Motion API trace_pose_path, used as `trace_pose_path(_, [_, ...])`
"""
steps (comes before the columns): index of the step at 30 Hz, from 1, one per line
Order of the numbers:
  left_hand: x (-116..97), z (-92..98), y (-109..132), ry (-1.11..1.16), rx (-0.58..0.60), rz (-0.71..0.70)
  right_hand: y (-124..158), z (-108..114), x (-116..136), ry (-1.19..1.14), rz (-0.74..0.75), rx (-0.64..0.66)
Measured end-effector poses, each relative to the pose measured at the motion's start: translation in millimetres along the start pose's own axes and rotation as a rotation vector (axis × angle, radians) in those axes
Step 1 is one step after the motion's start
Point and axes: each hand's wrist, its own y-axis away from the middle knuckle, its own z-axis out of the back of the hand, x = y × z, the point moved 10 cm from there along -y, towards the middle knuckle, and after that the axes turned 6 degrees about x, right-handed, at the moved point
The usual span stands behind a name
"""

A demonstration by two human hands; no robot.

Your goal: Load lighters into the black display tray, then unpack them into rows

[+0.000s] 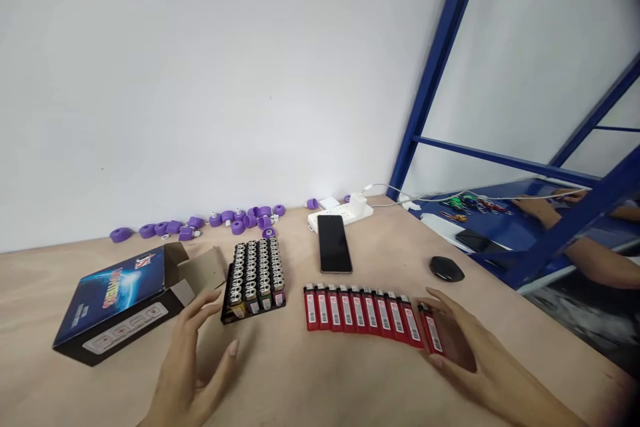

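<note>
A row of several red lighters (358, 309) with white labels lies side by side on the table. At the row's right end, my right hand (467, 347) has one more red lighter (433, 329) between its thumb at the bottom and index finger at the top; a narrow gap parts it from the others. My left hand (193, 353) is open, fingers spread, holding nothing. Just beyond it stands a black tray (255, 315) packed with upright lighters, metal tops showing. Left of the tray, an open blue-and-black lighter box (120, 300) lies with its flap towards the tray.
Purple caps (250, 217) are scattered along the wall. A phone (334, 245) lies against a white power strip (345, 215), with a cable running right. A dark rounded object (447, 269) sits at right. Behind a blue metal frame (430, 67), another person's arm (595, 257) rests over a blue table.
</note>
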Motion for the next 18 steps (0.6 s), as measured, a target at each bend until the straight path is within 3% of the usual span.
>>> trace_pose_path(8, [-11.8, 0.5, -0.5, -0.136, 0.007, -0.079, -10.2, -4.6, 6.7, 0.043, 0.044, 0.058])
trace_pose_path(18, [-8.9, -3.7, -2.2, -0.138, 0.023, -0.100, -15.6, 0.6, 13.6, 0.101, 0.093, -0.011])
